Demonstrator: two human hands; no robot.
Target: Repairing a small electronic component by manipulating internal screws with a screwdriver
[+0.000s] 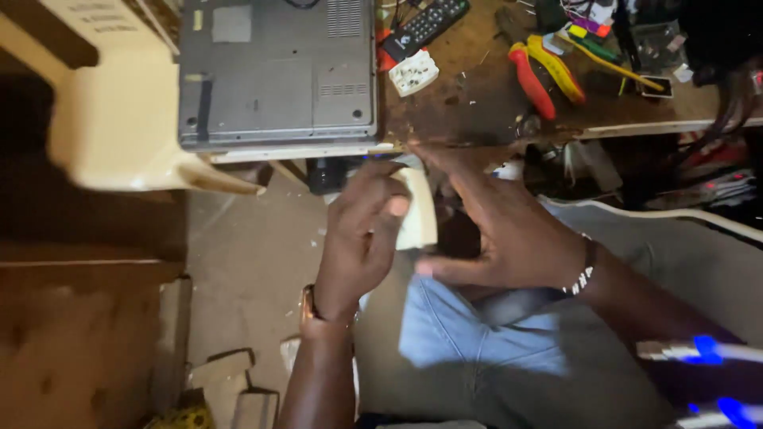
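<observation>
Fingers of the left hand pinch a small cream plastic piece just below the worktop edge, over the lap; the right hand is spread open beside it, holding nothing I can see. I'd say steady it with both hands. Motion blur hides what the piece actually is, and the laptop above is cut off.
</observation>
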